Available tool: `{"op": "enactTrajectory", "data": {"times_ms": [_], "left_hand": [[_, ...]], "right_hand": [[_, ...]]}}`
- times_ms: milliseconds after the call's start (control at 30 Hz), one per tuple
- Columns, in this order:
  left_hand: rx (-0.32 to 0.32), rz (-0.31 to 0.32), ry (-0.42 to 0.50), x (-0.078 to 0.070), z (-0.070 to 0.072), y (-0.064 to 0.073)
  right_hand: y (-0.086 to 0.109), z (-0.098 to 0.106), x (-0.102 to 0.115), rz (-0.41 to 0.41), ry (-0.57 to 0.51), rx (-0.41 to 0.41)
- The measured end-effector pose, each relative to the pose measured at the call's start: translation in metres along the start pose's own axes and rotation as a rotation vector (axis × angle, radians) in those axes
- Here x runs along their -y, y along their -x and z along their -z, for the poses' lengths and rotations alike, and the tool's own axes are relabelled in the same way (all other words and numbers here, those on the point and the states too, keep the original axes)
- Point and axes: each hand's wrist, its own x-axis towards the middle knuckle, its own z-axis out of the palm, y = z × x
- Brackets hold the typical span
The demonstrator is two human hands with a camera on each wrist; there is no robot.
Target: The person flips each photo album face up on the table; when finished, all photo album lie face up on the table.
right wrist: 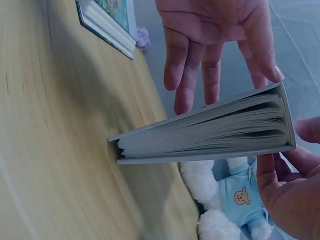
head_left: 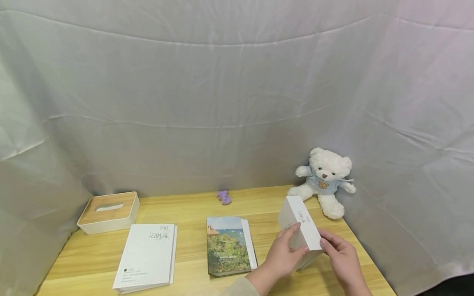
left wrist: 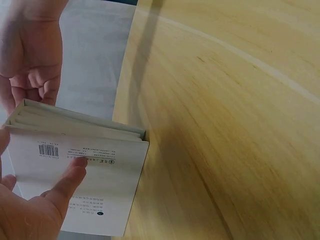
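Observation:
A thick white photo album [head_left: 310, 230] stands spine up near the table's right side, with dark lettering on its spine. My left hand [head_left: 279, 253] holds it from the left, fingers against the cover and thumb at the near spine corner. From the right, my right hand [head_left: 342, 259] grips the spine edge, its thumb on the spine and its other fingers partly hidden behind the cover. In the left wrist view the album's cover [left wrist: 100, 185] carries a barcode and small print. The page edges [right wrist: 210, 132] show slightly parted in the right wrist view.
Another white album [head_left: 146, 257] lies at the left, and a photo album with a painted landscape cover [head_left: 227, 246] lies mid-table. A wood-topped tissue box [head_left: 111, 218], a small purple item [head_left: 224, 197] and a white teddy bear [head_left: 326, 181] sit along the back. Grey cloth [head_left: 222, 90] surrounds the table.

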Motion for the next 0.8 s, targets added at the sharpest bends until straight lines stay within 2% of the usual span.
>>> {"op": "enactTrajectory", "data": {"times_ms": [200, 300, 500, 667, 800], "left_hand": [[-0.012, -0.006, 0.002, 0.0014, -0.0005, 0.0009], [-0.027, -0.004, 0.016, 0.0016, -0.001, 0.0014], [-0.047, 0.001, 0.053, -0.0017, -0.0025, 0.002], [-0.023, 0.024, 0.166, -0.0046, -0.005, 0.002], [-0.012, 0.036, 0.194, -0.0037, -0.0054, 0.0025]], "right_hand": [[-0.0019, 0.0017, -0.0089, -0.003, -0.23, 0.033], [-0.0019, 0.0019, -0.0111, -0.013, -0.264, 0.045], [-0.0005, 0.0003, -0.0089, -0.045, -0.189, 0.021], [0.0024, -0.0026, -0.0035, -0.049, -0.092, -0.033], [0.0024, -0.0033, -0.0037, -0.03, -0.071, -0.035]]}}
